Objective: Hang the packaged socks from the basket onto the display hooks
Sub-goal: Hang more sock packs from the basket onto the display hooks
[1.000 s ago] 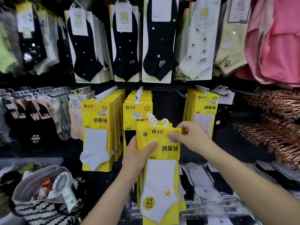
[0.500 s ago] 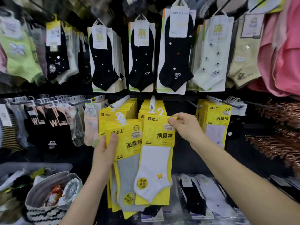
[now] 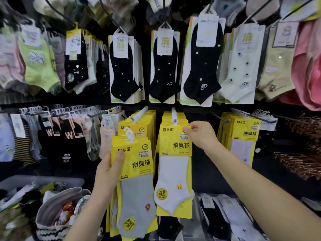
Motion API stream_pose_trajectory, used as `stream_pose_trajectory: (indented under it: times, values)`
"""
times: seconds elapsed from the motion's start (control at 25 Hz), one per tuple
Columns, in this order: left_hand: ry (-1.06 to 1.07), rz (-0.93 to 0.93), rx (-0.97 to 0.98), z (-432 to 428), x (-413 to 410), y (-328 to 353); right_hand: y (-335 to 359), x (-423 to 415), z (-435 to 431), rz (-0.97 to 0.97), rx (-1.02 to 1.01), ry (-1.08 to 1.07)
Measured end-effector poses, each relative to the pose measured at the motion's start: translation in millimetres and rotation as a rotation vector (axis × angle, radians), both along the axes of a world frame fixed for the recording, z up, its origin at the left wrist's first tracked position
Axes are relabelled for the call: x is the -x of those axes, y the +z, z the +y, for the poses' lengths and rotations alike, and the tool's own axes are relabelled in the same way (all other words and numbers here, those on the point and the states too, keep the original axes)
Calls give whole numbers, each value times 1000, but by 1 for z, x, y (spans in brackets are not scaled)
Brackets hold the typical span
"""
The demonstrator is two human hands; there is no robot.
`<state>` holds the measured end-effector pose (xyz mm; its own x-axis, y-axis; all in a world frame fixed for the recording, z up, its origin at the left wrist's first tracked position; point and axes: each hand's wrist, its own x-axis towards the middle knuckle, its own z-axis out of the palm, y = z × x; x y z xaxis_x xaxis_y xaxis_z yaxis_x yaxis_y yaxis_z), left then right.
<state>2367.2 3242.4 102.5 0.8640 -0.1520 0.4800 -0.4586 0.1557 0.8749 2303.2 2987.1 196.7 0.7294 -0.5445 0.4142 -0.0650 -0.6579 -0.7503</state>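
My left hand (image 3: pixel 108 169) grips a stack of yellow sock packs (image 3: pixel 134 174), a grey sock on the front one, their white hangers at the top. My right hand (image 3: pixel 201 134) pinches the top right corner of a single yellow pack with a white sock (image 3: pixel 174 171). That pack's top sits at the tip of the middle display hook (image 3: pixel 174 115), in front of the yellow packs hanging there. Whether its hanger is over the hook, I cannot tell. Another hook (image 3: pixel 139 115) with yellow packs is just left of it. A grey basket (image 3: pixel 41 181) stands at the lower left.
Black and pale socks on cards hang in the row above (image 3: pixel 163 70). Dark socks fill the hooks at left (image 3: pixel 57 133); more yellow packs hang at right (image 3: pixel 243 136). Copper hangers (image 3: pixel 302 162) stick out far right. A striped bag with a small fan (image 3: pixel 60 211) sits lower left.
My right hand took the white-sock pack off the stack and raised it to the middle hook. My left hand moved the remaining stack left, with the grey sock now in front.
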Motion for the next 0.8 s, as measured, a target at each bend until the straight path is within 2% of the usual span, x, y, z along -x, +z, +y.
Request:
stream_pose_trajectory:
  times: [0.36,0.48,0.64,0.8]
  values:
    - [-22,-81,-54,-15,13,14,-4,-10,0,-16,71,-123]
    - [21,-51,5,-6,6,11,-14,-7,0,-60,113,-126]
    - [36,-20,53,5,2,12,-22,-3,0,-104,35,-73]
    - [-46,-19,-5,-7,18,19,-19,2,2,-70,29,-77]
